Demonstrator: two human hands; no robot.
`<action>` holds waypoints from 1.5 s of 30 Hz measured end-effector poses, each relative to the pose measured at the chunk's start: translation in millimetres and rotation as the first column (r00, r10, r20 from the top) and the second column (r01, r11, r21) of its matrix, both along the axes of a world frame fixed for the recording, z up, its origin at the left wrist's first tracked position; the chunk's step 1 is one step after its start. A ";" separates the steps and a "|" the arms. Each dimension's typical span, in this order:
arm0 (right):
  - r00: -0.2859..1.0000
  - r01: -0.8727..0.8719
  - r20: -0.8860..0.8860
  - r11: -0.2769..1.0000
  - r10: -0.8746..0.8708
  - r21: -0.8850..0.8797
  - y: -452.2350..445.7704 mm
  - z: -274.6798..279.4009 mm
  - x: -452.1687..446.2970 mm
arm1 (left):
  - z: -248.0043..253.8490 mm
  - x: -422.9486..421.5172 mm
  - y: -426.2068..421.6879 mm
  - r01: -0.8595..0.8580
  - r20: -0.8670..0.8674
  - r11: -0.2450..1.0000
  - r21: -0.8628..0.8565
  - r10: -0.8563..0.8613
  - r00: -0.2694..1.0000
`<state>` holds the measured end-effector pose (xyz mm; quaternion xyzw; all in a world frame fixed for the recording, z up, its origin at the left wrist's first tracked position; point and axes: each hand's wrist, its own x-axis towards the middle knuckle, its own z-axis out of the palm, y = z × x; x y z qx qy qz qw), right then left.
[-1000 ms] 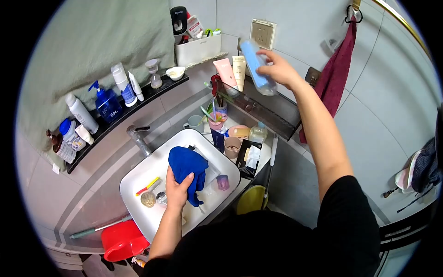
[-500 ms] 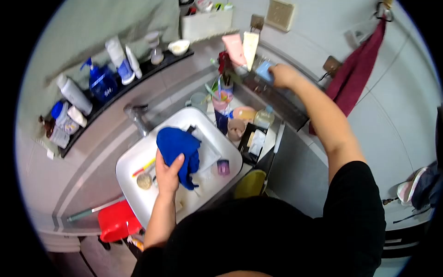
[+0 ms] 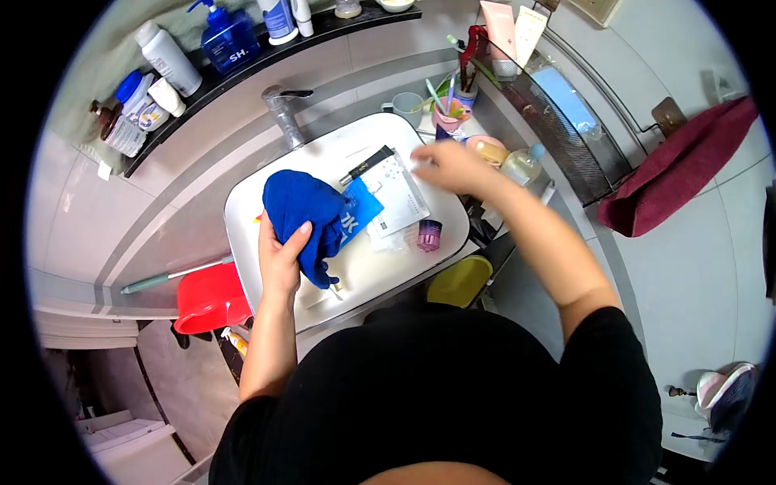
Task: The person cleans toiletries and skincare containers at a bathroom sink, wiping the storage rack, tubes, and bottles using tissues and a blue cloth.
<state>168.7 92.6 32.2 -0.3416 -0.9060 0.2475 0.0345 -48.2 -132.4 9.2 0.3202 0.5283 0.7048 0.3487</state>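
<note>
My left hand (image 3: 281, 257) is closed on a bunched blue cloth (image 3: 301, 206), held above the white sink (image 3: 241, 212). My right hand (image 3: 454, 168), slightly blurred, hovers over the sink's right corner with its fingers apart and nothing visible in them. Under and left of it, inside the sink, lie a white printed sachet (image 3: 400, 200), a blue packet (image 3: 360, 212) partly behind the cloth, and a slim black tube (image 3: 368, 165). A purple jar (image 3: 429, 236) sits close to the front right wall. What lies beneath the cloth is hidden.
A faucet (image 3: 283, 117) rises behind the sink. Bottles, among them a blue pump bottle (image 3: 229, 42), line a black shelf (image 3: 339, 26). A wire rack (image 3: 566, 133) holds tubes and a light-blue packet (image 3: 566, 99). A red dustpan (image 3: 212, 299) is at left, a maroon towel (image 3: 675, 166) at right.
My right hand has come from the wire rack to above the sink's right side. The white sachet and blue packet now show in the sink. My left hand still holds the cloth; the view has shifted.
</note>
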 end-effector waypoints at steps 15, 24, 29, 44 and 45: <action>0.838 0.295 -0.291 0.831 -0.462 -0.472 -17.3 -173.3 -109.7 | -20.0 -29.2 -91.8 0.142 -0.127 0.975 -0.171 -0.164 0.978; 0.461 -0.182 -0.747 0.772 -0.480 -0.608 -51.5 -64.8 -56.9 | -8.6 -2.8 -32.6 0.145 -0.154 0.989 0.037 -0.138 0.978; 0.319 -0.399 -0.790 0.682 -0.524 -0.613 -85.4 -10.4 -47.2 | 18.2 30.1 37.3 0.092 -0.738 0.991 0.100 0.012 0.675; 0.011 -0.392 -0.852 0.782 -0.523 -0.485 -49.8 87.4 44.8 | -41.2 61.0 52.8 0.266 -0.269 0.963 0.050 -0.244 0.932; 0.012 -0.399 -0.842 0.769 -0.540 -0.499 -50.9 89.0 47.2 | -31.6 63.0 50.7 0.278 -0.190 0.952 0.125 -0.252 0.949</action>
